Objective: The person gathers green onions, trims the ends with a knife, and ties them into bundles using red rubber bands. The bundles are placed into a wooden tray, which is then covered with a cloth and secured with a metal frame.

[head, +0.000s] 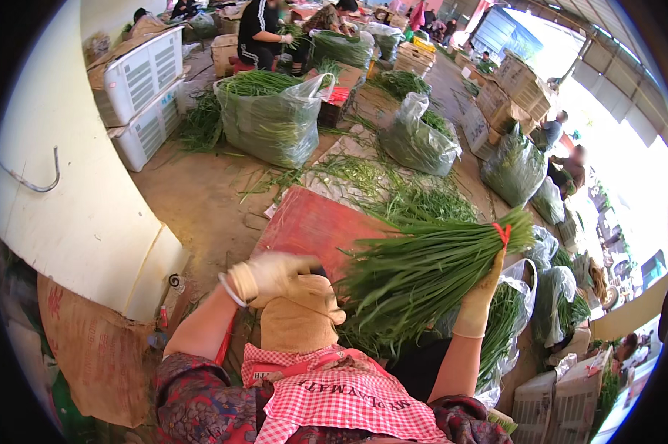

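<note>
My right hand [482,297], in a pale work glove, grips a thick bundle of long green leaves [422,272], which look like garlic chives. A red tie [503,235] circles the bundle near the hand, and the loose leaf ends fan out leftward. Motion blurs my left hand [281,276], also gloved, so its finger pose is unclear. It hovers near a tan cloth covering [299,319] over my lap, at the near edge of a red board [322,227]. Loose leaves [422,202] lie on the floor sheet beyond the board.
Plastic bags of greens stand ahead [270,122] and to the right [514,166]. A pale pillar with a metal hook [48,186] rises at left, near stacked white crates [145,91]. One co-worker [261,36] sits ahead; others work farther back and at right.
</note>
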Motion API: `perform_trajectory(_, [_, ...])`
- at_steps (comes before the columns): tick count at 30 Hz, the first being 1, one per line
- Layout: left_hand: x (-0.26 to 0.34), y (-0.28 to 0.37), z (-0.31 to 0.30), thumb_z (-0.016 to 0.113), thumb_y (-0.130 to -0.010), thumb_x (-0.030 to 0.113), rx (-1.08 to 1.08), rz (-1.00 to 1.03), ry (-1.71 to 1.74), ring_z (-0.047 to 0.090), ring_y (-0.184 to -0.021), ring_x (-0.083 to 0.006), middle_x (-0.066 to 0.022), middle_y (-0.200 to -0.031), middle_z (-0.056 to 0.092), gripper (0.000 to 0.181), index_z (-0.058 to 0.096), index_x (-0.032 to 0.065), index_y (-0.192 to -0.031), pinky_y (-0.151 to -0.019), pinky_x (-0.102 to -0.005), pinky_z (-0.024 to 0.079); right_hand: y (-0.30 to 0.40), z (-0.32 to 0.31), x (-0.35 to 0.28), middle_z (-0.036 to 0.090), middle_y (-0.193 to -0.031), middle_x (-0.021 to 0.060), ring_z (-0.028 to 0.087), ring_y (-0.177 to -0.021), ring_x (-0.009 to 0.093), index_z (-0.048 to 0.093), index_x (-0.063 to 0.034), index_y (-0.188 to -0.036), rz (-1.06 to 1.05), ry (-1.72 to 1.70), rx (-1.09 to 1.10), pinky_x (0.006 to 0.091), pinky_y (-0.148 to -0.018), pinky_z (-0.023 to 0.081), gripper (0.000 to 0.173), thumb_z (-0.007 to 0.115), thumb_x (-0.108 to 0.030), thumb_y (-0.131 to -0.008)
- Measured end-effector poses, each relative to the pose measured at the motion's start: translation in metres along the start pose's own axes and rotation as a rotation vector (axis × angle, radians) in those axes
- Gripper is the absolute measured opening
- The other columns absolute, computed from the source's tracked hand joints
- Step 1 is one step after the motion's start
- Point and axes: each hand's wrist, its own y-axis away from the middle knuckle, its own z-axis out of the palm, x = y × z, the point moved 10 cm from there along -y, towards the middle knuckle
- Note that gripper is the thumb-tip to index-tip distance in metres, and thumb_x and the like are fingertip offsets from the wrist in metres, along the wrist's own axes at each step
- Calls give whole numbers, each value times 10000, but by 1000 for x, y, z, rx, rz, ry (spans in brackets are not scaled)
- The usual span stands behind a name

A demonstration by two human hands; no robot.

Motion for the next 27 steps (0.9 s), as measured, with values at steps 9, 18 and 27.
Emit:
perform_trajectory(9, [83,-92,19,844,-785,249,301,459,278,441,-1324,-247,-159,-1457,453,986,246,43,-1540,-1132,-380,338,68,51,47,613,-1288,101,613,-1143,248,481,-48,-1394,187,80,-99,407,-1013,486,626,674,-386,-903])
perform_trajectory(18, [43,-143,140,729,-810,49,-34,-4,1044,620,-1053,-187,-71,-1223,626,546,526,26,-1316,-927,-336,519,83,10,34,435,-1481,215,453,-1350,281,238,-13,-1538,141,725,-128,381,-1089,397,849,710,-348,-916])
perform_trajectory(27, [24,-178,116,710,-801,125,-240,-23,993,647,-1013,-212,-65,-1168,642,544,528,53,-1309,-901,-369,549,164,66,-48,469,-1456,31,416,-1366,255,500,-220,-1380,-786,2186,-254,506,-1154,291,561,595,-238,-827])
